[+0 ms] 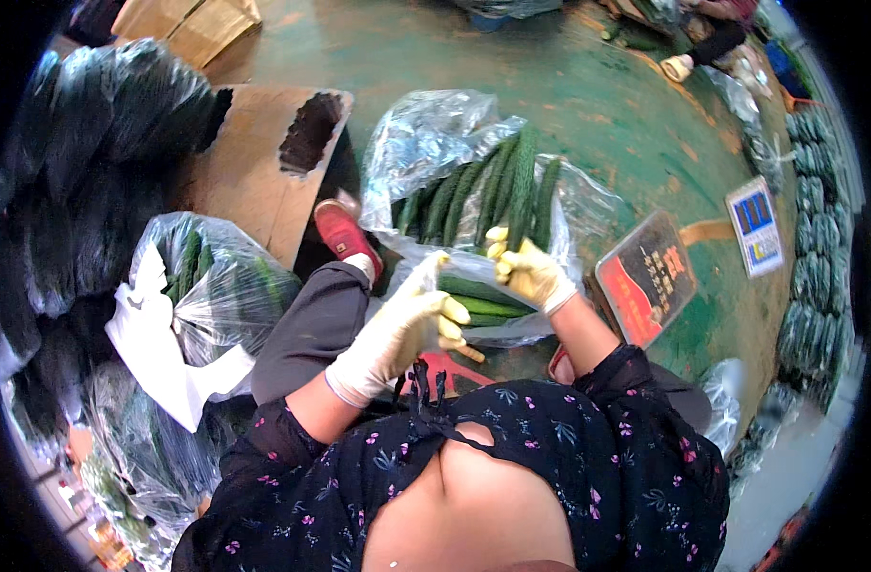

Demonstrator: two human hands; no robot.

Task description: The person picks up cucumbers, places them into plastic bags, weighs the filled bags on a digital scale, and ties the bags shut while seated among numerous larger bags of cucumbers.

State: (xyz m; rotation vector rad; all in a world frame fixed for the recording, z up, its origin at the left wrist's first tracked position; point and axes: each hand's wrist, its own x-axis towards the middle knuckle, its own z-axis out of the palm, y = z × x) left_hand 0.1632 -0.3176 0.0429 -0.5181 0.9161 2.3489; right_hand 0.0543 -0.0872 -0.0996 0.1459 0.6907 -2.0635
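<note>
Both my hands wear pale, close-fitting gloves with yellowish fingertips. My right hand (pixel 536 275) is closed around the lower end of a long dark-green cucumber (pixel 522 181), which sticks up over the others. To its left, my left hand (pixel 397 329) has thumb and fingers apart, and nothing shows between them. An opened clear plastic bag (pixel 431 119) spreads out beyond my hands. Several cucumbers (pixel 445 205) lie side by side in it, pointing away from me. Nearer, a few greener cucumbers (pixel 483 307) lie crosswise, partly covered by my left fingers and the plastic.
A filled, tied bag of cucumbers (pixel 231 291) stands at left beside a cardboard sheet (pixel 254 172) and stacked dark bags (pixel 92 181). At right are a black-and-red printed board (pixel 647 278), a white-and-blue card (pixel 756 226) and a row of packed bags (pixel 817 229). Another person's foot (pixel 677 68) shows far right.
</note>
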